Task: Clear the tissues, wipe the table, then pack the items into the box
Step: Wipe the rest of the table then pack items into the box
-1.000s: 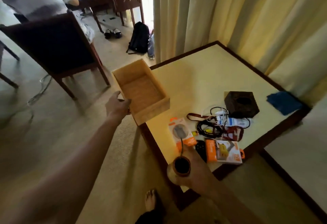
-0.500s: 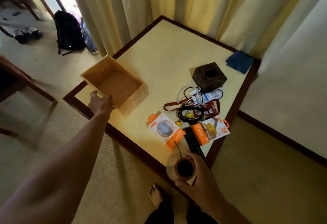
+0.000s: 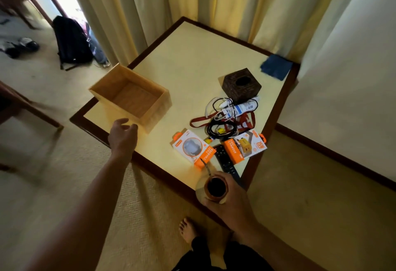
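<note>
The left hand [image 3: 123,136] reaches out over the table [image 3: 188,60] edge, fingers loosely spread and empty, just beside the wooden box [image 3: 130,97] on the table's left corner. The right hand [image 3: 227,198], held low near the table's near corner, grips a small brown cup [image 3: 215,188].

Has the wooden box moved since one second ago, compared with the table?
Yes. The wooden box was held off the table's left corner; now it rests on the tabletop at that corner, and the left hand has let go.
</note>
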A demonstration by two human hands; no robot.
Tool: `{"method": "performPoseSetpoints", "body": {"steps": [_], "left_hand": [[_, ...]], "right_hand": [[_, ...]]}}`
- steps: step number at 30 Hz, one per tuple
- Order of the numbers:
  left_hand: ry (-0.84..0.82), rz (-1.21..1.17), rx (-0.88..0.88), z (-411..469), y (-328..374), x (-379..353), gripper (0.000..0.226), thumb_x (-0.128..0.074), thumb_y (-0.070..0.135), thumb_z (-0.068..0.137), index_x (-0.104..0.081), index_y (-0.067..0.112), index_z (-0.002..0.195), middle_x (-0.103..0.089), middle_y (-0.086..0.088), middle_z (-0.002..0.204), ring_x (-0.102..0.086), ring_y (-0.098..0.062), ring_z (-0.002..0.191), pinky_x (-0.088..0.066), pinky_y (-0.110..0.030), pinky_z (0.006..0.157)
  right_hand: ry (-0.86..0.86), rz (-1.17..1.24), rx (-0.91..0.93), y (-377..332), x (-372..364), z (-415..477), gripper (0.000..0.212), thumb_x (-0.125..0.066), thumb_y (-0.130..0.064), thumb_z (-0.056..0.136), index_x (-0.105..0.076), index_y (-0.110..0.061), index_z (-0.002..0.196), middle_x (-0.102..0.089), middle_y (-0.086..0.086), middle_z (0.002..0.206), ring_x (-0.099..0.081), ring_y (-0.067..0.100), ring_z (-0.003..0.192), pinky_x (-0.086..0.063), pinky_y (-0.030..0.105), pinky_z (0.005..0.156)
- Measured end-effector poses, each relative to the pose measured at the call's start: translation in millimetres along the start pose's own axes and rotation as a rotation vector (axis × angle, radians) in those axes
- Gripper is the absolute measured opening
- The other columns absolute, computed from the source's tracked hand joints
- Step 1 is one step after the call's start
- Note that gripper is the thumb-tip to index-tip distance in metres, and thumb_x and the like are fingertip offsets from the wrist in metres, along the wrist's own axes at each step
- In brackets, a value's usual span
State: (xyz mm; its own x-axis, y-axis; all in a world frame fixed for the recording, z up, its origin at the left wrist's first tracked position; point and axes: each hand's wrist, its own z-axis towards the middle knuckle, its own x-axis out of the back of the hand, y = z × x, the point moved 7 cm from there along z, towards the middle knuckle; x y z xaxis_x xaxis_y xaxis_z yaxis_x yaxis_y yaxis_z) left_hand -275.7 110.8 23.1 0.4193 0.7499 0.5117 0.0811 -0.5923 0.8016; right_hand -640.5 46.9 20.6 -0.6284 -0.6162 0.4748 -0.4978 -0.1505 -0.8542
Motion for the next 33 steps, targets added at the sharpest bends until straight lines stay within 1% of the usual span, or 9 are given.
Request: {"method": "performPoseSetpoints", "body": {"steps": [3,6,10,13,17,21,24,30,33], "left_hand": [[-0.179,0.042,-0.144,-45.3,0.0,-15.2,0.032,-0.066,0.018,0.098,-0.065,0.022,0.129,-0.066,-0.001,0.116,-0.065,-0.018,0.097,-0.048,-0.024,0.065],[-0.529,0.032,-0.259,-97.4,-5.1,-49.1,0.044,-0.078,0.017,0.080,-0.068,0.051,0.107,-0.069,0.002,0.112,-0.065,-0.018,0.101,-0.050,-0.024,0.073],[-0.874,0.292,-0.494,-174.7,1.9,-93.8,0.089,-0.091,0.035,0.076,-0.039,0.049,0.147,-0.044,0.012,0.155,-0.040,-0.005,0.142,-0.036,-0.027,0.110],[-1.044,0.287,-0.588,-221.2,29.0,-130.3,0.120,-0.089,0.057,0.070,-0.015,0.039,0.162,-0.024,0.019,0.166,-0.025,0.001,0.151,-0.029,-0.029,0.120],[-1.009,0.293,-0.693,-267.7,78.5,-184.5,0.115,-0.092,0.053,0.066,-0.021,0.046,0.156,-0.041,0.020,0.150,-0.045,0.001,0.134,-0.047,-0.034,0.111],[-0.895,0.221,-0.758,-303.6,117.8,-231.3,0.096,-0.097,0.040,0.065,-0.040,0.049,0.141,-0.054,0.026,0.132,-0.055,0.006,0.121,-0.054,-0.022,0.094],[-0.789,0.089,-0.738,-332.4,134.1,-276.6,0.096,-0.098,0.040,0.063,-0.047,0.038,0.144,-0.058,0.021,0.132,-0.060,-0.003,0.120,-0.059,-0.036,0.093],[-0.576,-0.111,-0.690,-386.3,172.7,-335.7,0.095,-0.098,0.037,0.064,-0.048,0.028,0.144,-0.063,0.013,0.132,-0.063,-0.003,0.119,-0.060,-0.033,0.095],[-0.514,-0.143,-0.684,-393.9,190.6,-357.5,0.098,-0.094,0.045,0.061,-0.047,0.026,0.145,-0.062,0.009,0.135,-0.063,-0.008,0.121,-0.061,-0.037,0.094]], "right_hand": [[-0.018,0.045,0.030,-11.6,15.2,1.0,0.050,-0.089,-0.033,0.078,-0.058,-0.042,0.115,-0.065,-0.025,0.113,-0.063,-0.001,0.110,-0.050,0.011,0.087],[-0.091,0.057,0.022,-17.8,38.6,4.9,0.058,-0.091,-0.029,0.074,-0.058,-0.040,0.120,-0.066,-0.022,0.115,-0.063,0.000,0.111,-0.052,0.018,0.089],[-0.144,0.010,0.031,-32.9,88.8,11.3,0.073,-0.093,-0.031,0.066,-0.050,-0.047,0.124,-0.060,-0.030,0.120,-0.056,-0.009,0.116,-0.053,0.020,0.091],[-0.182,0.007,0.088,-43.6,131.0,13.9,0.071,-0.092,-0.031,0.068,-0.048,-0.043,0.123,-0.058,-0.030,0.118,-0.055,-0.007,0.116,-0.052,0.022,0.090],[-0.258,-0.006,0.157,-44.4,203.0,15.3,0.073,-0.089,-0.039,0.067,-0.046,-0.047,0.125,-0.057,-0.030,0.122,-0.056,-0.003,0.119,-0.056,0.029,0.093],[-0.247,-0.049,0.229,-35.9,275.1,16.4,0.073,-0.091,-0.026,0.073,-0.049,-0.041,0.130,-0.056,-0.032,0.121,-0.052,-0.012,0.119,-0.052,0.013,0.090],[-0.242,0.007,0.237,-15.8,322.0,18.0,0.077,-0.089,-0.023,0.076,-0.046,-0.040,0.137,-0.054,-0.034,0.123,-0.051,-0.013,0.120,-0.048,0.008,0.089],[-0.054,0.202,0.240,18.5,382.7,26.9,0.092,-0.090,-0.019,0.076,-0.036,-0.038,0.148,-0.052,-0.035,0.127,-0.057,-0.004,0.121,-0.053,0.014,0.089],[0.091,0.213,0.220,27.8,406.8,38.2,0.097,-0.092,-0.034,0.070,-0.035,-0.035,0.149,-0.050,-0.037,0.124,-0.055,-0.013,0.115,-0.054,0.012,0.086]]}}
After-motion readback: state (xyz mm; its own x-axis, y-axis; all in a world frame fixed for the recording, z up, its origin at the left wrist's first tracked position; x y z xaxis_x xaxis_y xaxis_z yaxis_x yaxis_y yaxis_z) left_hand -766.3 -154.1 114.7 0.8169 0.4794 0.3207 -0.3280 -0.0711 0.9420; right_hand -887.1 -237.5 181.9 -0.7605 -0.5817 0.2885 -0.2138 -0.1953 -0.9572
